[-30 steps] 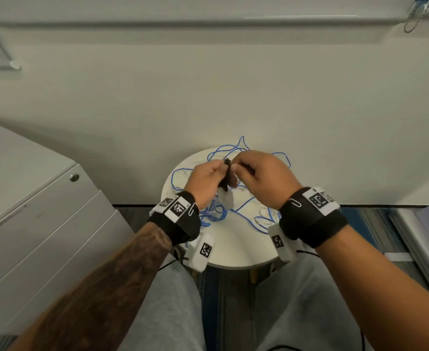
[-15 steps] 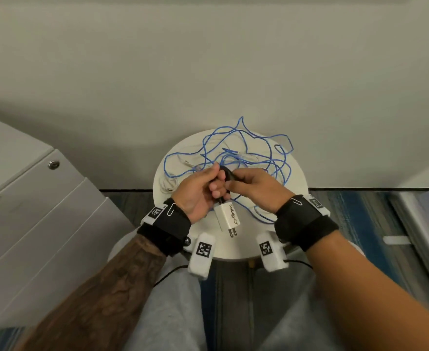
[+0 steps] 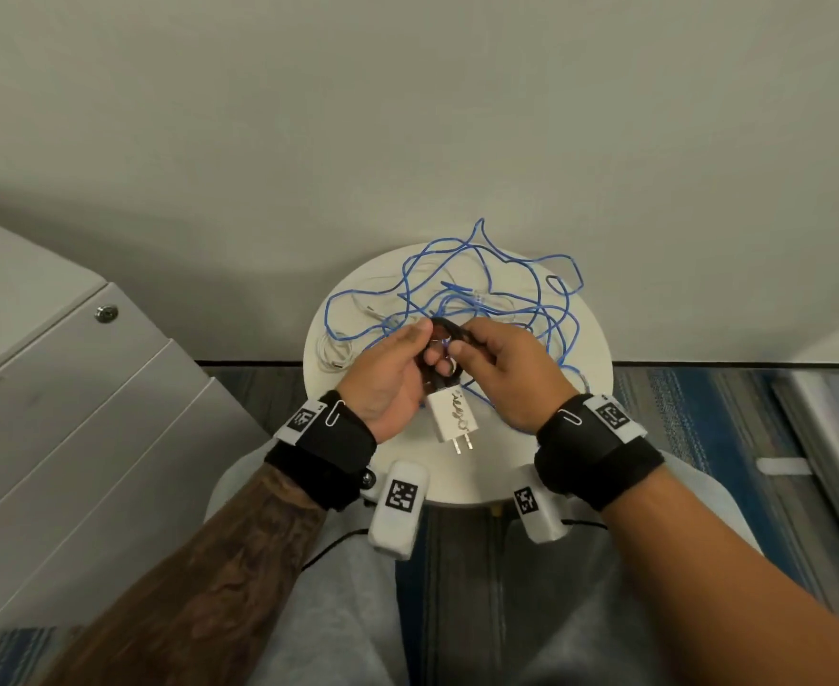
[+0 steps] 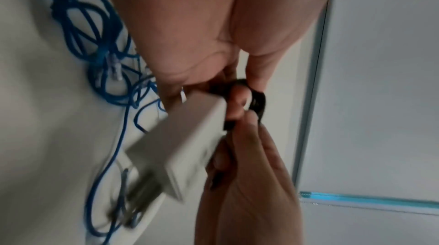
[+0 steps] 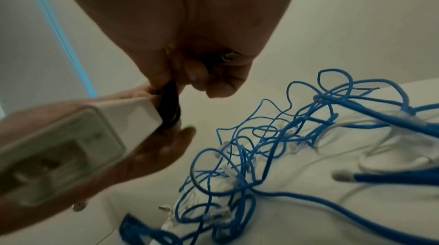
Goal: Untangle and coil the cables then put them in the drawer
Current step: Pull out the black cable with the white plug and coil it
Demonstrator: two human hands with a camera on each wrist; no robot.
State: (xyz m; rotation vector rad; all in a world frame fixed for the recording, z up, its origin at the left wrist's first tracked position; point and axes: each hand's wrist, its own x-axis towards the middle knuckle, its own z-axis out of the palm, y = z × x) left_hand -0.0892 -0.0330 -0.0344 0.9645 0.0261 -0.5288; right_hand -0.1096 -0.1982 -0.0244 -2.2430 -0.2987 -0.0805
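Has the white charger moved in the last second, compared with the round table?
Yes. The white charger, earlier hidden between the hands above the round table centre, now hangs near its front edge, prongs pointing toward the person.

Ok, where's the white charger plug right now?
In the head view the white charger plug hangs prongs-down between the left hand and right hand, above the round table's near edge.

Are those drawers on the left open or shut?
Shut. Both fronts of the drawers sit flush with the cabinet, with only thin seams between them, and the blue cables lie tangled on the round table.
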